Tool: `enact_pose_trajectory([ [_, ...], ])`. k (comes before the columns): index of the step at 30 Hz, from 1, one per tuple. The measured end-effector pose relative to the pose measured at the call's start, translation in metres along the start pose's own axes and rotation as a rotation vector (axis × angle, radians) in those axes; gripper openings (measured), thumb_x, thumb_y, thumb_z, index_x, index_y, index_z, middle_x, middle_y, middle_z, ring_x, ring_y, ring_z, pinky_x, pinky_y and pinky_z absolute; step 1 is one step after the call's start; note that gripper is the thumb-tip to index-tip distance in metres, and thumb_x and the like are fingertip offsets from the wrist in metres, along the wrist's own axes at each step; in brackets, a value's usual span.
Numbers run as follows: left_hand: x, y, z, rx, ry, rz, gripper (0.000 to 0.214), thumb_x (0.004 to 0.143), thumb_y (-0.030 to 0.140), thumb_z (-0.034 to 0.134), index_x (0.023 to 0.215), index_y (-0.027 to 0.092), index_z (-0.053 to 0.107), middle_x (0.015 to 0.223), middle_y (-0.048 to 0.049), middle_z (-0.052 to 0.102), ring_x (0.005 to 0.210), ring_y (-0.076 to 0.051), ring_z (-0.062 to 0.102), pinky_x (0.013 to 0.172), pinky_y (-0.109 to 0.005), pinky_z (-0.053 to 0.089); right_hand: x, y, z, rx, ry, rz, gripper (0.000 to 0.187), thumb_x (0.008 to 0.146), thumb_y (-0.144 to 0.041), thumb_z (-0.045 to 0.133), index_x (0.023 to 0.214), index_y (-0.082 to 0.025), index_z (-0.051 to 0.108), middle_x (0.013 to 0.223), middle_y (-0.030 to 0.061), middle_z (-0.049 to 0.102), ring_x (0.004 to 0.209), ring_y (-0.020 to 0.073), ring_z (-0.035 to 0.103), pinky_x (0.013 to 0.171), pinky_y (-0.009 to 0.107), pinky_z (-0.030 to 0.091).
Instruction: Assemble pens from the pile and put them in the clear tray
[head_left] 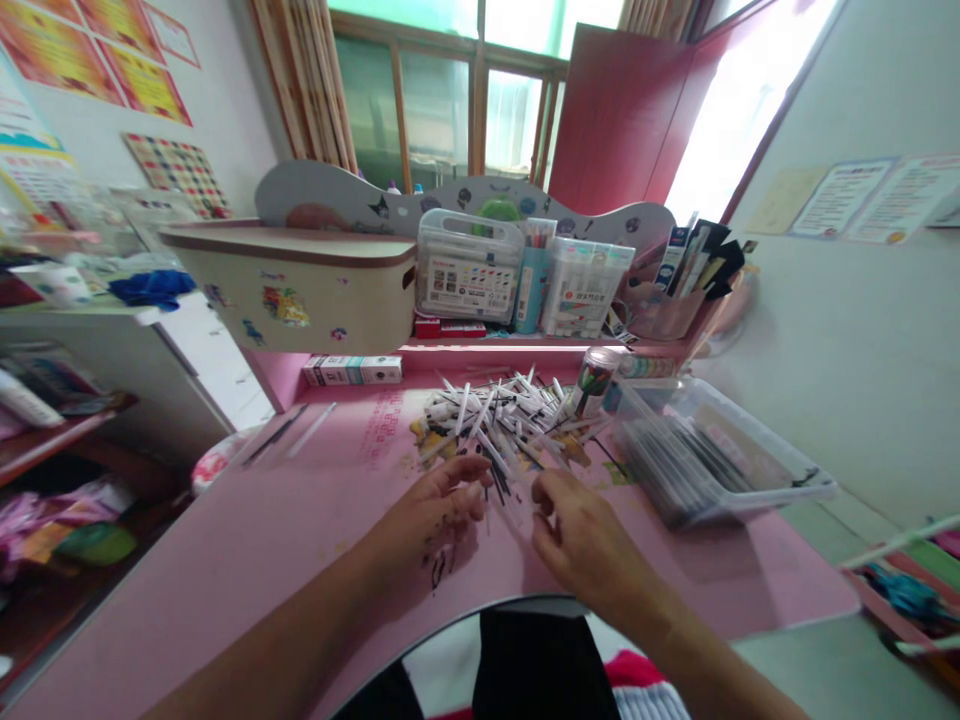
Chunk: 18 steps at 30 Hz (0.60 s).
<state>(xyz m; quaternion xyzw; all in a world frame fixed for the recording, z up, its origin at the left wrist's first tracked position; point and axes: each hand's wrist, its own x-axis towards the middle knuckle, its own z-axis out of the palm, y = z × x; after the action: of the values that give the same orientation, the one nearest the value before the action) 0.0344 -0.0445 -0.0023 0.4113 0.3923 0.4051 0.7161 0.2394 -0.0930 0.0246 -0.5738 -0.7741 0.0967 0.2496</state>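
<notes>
Leftmost, beige lidded bin (292, 290) sits above pink desk (247, 560), two thin rods (289, 433) lying below it. Centre: heap of white-and-black pen parts (495, 420); left hand (439, 510) curled, fingertips at heap's lower edge; right hand (577, 530) half-open just beside. Any hold unclear. Clear plastic tray of pens (712, 460) right of heap.

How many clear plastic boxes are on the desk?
3: on the shelf, a left box and a right box either side of a blue cup; a third box at the right of the desk. Others may be hidden.
</notes>
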Motion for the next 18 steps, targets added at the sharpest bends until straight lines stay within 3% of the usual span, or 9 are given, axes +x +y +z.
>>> enact_pose_trajectory([
  [3, 0.001, -0.006, 0.0, -0.129, -0.086, -0.056, 0.03, 0.08, 0.034, 0.077, 0.104, 0.019, 0.07, 0.076, -0.0026, 0.066, 0.057, -0.011, 0.059, 0.052, -0.021, 0.047, 0.005, -0.028, 0.016, 0.131, -0.035, -0.124, 0.022, 0.082, -0.007, 0.052, 0.097, -0.021, 0.061, 0.095, 0.0074, 0.066, 0.085, 0.0214, 0.062, 0.075, 0.033, 0.05],
  [6, 0.005, -0.003, -0.003, -0.224, -0.019, -0.007, 0.016, 0.079, 0.026, 0.078, 0.086, 0.015, 0.068, 0.074, -0.0029, 0.066, 0.054, -0.008, 0.057, 0.048, -0.017, 0.045, 0.013, -0.027, 0.011, 0.149, -0.096, -0.147, 0.021, 0.086, -0.011, 0.055, 0.104, -0.019, 0.064, 0.103, 0.0086, 0.068, 0.096, 0.022, 0.064, 0.085, 0.034, 0.052],
  [10, 0.011, 0.008, -0.008, -0.321, 0.097, 0.008, 0.012, 0.085, 0.021, 0.07, 0.078, 0.013, 0.065, 0.072, -0.0026, 0.065, 0.05, -0.006, 0.054, 0.045, -0.016, 0.046, 0.025, 0.018, -0.015, -0.224, -0.062, 0.096, 0.033, 0.092, -0.006, 0.044, 0.116, -0.015, 0.065, 0.121, 0.0158, 0.066, 0.114, 0.0264, 0.062, 0.098, 0.038, 0.046],
  [14, 0.013, 0.011, -0.011, -0.36, 0.126, 0.008, 0.013, 0.088, 0.019, 0.065, 0.078, 0.012, 0.065, 0.07, -0.0029, 0.064, 0.048, -0.007, 0.054, 0.046, -0.017, 0.048, 0.027, 0.06, -0.025, -0.561, -0.263, 0.378, 0.037, 0.095, -0.009, 0.04, 0.127, -0.011, 0.059, 0.122, 0.0234, 0.064, 0.1, 0.0307, 0.07, 0.081, 0.038, 0.051],
  [18, 0.011, 0.009, -0.01, -0.357, 0.119, 0.003, 0.014, 0.089, 0.02, 0.064, 0.078, 0.012, 0.065, 0.07, -0.0029, 0.064, 0.048, -0.006, 0.053, 0.045, -0.017, 0.049, 0.021, 0.068, -0.018, -0.663, -0.339, 0.445, 0.036, 0.095, -0.007, 0.035, 0.121, -0.007, 0.061, 0.112, 0.025, 0.067, 0.096, 0.0318, 0.073, 0.076, 0.036, 0.052],
])
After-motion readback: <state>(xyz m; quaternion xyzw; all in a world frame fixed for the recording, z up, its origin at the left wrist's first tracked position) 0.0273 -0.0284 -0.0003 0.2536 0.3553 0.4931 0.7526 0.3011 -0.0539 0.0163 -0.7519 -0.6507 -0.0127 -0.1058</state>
